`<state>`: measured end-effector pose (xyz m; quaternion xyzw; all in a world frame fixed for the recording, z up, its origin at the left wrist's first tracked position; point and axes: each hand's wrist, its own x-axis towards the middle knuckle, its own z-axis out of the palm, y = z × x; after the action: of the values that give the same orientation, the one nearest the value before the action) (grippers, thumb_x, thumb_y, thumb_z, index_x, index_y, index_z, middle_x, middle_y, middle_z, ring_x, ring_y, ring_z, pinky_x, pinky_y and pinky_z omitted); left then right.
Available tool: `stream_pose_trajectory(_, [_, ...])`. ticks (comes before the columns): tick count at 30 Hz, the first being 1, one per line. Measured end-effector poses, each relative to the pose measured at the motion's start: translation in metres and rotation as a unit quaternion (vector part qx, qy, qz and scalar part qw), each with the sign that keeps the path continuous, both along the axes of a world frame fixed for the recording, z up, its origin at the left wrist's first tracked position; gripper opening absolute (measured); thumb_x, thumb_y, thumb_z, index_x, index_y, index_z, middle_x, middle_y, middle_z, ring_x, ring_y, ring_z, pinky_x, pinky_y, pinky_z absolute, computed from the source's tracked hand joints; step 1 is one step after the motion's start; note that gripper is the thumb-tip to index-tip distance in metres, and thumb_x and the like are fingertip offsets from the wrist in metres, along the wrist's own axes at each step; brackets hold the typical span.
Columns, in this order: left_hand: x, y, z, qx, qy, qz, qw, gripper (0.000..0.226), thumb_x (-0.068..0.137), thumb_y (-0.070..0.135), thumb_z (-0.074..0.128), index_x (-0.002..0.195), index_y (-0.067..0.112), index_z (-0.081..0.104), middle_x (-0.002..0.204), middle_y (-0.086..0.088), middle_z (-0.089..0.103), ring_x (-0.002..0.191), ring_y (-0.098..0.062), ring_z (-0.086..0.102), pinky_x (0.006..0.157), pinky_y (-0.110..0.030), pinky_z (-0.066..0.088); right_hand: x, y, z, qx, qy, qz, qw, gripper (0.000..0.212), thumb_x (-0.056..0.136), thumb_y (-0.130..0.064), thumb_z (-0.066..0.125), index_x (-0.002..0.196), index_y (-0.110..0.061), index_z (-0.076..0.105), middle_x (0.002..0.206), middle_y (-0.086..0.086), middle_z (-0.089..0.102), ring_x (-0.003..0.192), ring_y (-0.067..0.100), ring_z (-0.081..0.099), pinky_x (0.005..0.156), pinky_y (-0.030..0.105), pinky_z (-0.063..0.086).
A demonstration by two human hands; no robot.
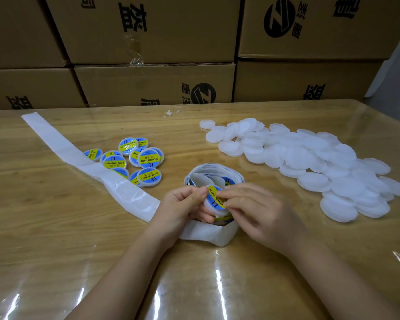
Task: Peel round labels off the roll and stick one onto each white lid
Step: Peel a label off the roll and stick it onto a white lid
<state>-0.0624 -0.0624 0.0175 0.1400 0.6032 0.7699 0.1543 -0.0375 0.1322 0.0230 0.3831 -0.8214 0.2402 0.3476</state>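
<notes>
My left hand (183, 204) grips a white lid (214, 210) by its edge, tilted toward me. A round blue and yellow label (216, 197) lies on the lid's top. The fingers of my right hand (252, 209) press on that label. Just behind both hands stands the loose label roll (214, 175), with labels showing inside its coils. A large pile of bare white lids (310, 158) covers the table's right side. Several labelled lids (134, 160) lie in a group at the left.
A long strip of empty white backing paper (79, 155) runs from the far left across to my hands and folds under them. Stacked cardboard boxes (153, 82) form a wall behind the wooden table (56, 239), which has a glossy clear cover.
</notes>
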Motion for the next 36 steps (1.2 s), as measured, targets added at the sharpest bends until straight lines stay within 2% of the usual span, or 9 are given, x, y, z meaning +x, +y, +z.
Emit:
stream_pose_trajectory(3, [0.000, 0.000, -0.001, 0.005, -0.002, -0.003, 1.000, 0.023, 0.081, 0.032, 0.062, 0.071, 0.015, 0.073, 0.064, -0.008, 0.070, 0.049, -0.013, 0.064, 0.053, -0.020, 0.052, 0.001, 0.002, 0.000, -0.012, -0.021, 0.003, 1.000, 0.013, 0.083, -0.003, 0.067, 0.094, -0.001, 0.073, 0.109, 0.005, 0.070, 0.105, 0.025, 0.064, 0.086, 0.039, 0.052])
stream_pose_trajectory(8, [0.000, 0.000, 0.004, 0.027, -0.001, -0.007, 1.000, 0.033, 0.063, 0.052, 0.079, 0.070, 0.020, 0.074, 0.061, -0.005, 0.069, 0.048, -0.011, 0.062, 0.052, -0.020, 0.052, 0.004, 0.000, 0.002, -0.045, -0.056, -0.007, 0.997, 0.027, 0.088, -0.022, 0.059, 0.101, -0.002, 0.072, 0.115, 0.006, 0.066, 0.106, 0.026, 0.060, 0.089, 0.036, 0.048])
stream_pose_trajectory(11, [0.001, 0.002, 0.005, 0.039, 0.003, -0.022, 0.999, 0.034, 0.062, 0.052, 0.080, 0.070, 0.021, 0.072, 0.068, -0.008, 0.071, 0.053, -0.015, 0.065, 0.055, -0.022, 0.052, 0.007, -0.006, 0.005, -0.156, -0.169, -0.038, 0.972, 0.036, 0.084, -0.031, 0.062, 0.116, -0.016, 0.061, 0.116, -0.006, 0.058, 0.104, 0.009, 0.055, 0.089, 0.026, 0.044])
stream_pose_trajectory(14, [0.003, 0.004, 0.006, 0.027, 0.009, -0.014, 1.000, 0.014, 0.080, 0.033, 0.067, 0.071, 0.023, 0.070, 0.073, -0.012, 0.071, 0.059, -0.020, 0.068, 0.059, -0.024, 0.054, 0.010, -0.011, 0.004, -0.250, -0.290, -0.028, 0.923, 0.049, 0.076, -0.026, 0.071, 0.121, -0.033, 0.051, 0.093, -0.015, 0.057, 0.079, 0.002, 0.055, 0.076, 0.016, 0.045])
stream_pose_trajectory(18, [0.004, 0.006, 0.006, 0.008, 0.051, -0.002, 0.999, 0.008, 0.077, 0.019, 0.068, 0.082, 0.024, 0.072, 0.083, -0.008, 0.073, 0.069, -0.023, 0.070, 0.064, -0.027, 0.055, 0.013, -0.016, 0.006, -0.283, -0.323, -0.015, 0.903, 0.040, 0.081, -0.021, 0.066, 0.113, -0.041, 0.054, 0.080, -0.012, 0.061, 0.068, 0.007, 0.054, 0.069, 0.026, 0.050])
stream_pose_trajectory(21, [0.006, 0.008, 0.006, 0.001, 0.065, -0.002, 0.998, 0.013, 0.072, 0.013, 0.072, 0.084, 0.016, 0.069, 0.082, -0.007, 0.073, 0.068, -0.020, 0.070, 0.064, -0.023, 0.054, 0.012, -0.017, 0.006, -0.319, -0.327, -0.007, 0.890, 0.028, 0.084, -0.026, 0.059, 0.108, -0.042, 0.059, 0.077, -0.011, 0.062, 0.063, 0.007, 0.057, 0.062, 0.022, 0.049])
stream_pose_trajectory(26, [0.009, 0.013, 0.009, -0.031, 0.081, 0.009, 0.996, 0.026, 0.079, 0.025, 0.059, 0.083, 0.000, 0.060, 0.070, -0.005, 0.070, 0.057, -0.016, 0.066, 0.059, -0.021, 0.052, 0.015, -0.019, 0.005, -0.348, -0.327, -0.014, 0.879, 0.018, 0.090, -0.030, 0.050, 0.096, -0.043, 0.061, 0.063, 0.000, 0.060, 0.047, 0.006, 0.051, 0.050, 0.019, 0.042])
stream_pose_trajectory(30, [0.011, 0.015, 0.013, -0.039, 0.096, 0.047, 0.994, 0.028, 0.080, 0.029, 0.059, 0.075, 0.001, 0.056, 0.061, -0.002, 0.065, 0.047, -0.013, 0.059, 0.051, -0.021, 0.049, 0.016, -0.023, 0.005, -0.366, -0.346, 0.006, 0.864, 0.014, 0.084, -0.025, 0.058, 0.096, -0.034, 0.059, 0.073, 0.001, 0.064, 0.057, 0.008, 0.056, 0.054, 0.021, 0.046])
stream_pose_trajectory(36, [0.011, 0.023, 0.009, -0.053, 0.120, 0.128, 0.983, 0.029, 0.079, 0.034, 0.055, 0.066, 0.010, 0.047, 0.050, 0.006, 0.050, 0.038, -0.008, 0.043, 0.041, -0.017, 0.036, 0.020, -0.028, 0.004, -0.307, -0.360, 0.001, 0.881, 0.044, 0.075, -0.020, 0.073, 0.111, -0.038, 0.055, 0.098, -0.008, 0.067, 0.086, 0.015, 0.064, 0.076, 0.026, 0.052])
